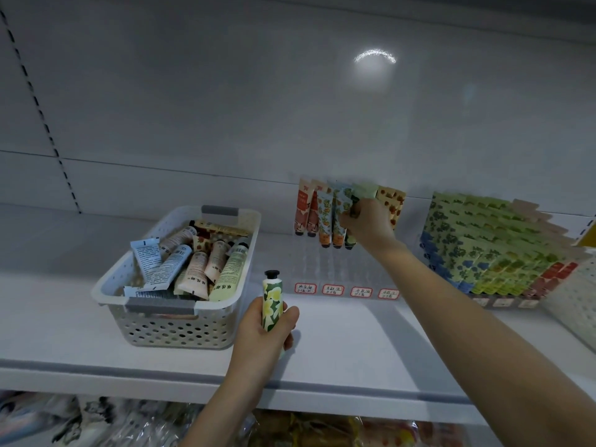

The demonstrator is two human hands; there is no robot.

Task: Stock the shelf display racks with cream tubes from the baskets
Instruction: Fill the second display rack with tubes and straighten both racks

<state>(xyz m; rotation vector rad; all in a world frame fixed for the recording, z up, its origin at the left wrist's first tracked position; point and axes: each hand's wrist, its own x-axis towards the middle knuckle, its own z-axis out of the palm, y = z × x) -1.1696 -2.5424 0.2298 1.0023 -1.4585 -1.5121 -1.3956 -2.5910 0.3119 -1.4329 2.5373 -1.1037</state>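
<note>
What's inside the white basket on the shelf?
A loose pile of cream tubes fills the white basket, lying at mixed angles. Whatever lies beneath the top layer is covered.

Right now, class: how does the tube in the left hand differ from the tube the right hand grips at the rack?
The floral tube in the left hand stands cap up; the pale green tube in the right hand stands cap down. The floral tube is held beside the basket; the pale green tube sits in the clear rack. Both have dark caps.
</note>
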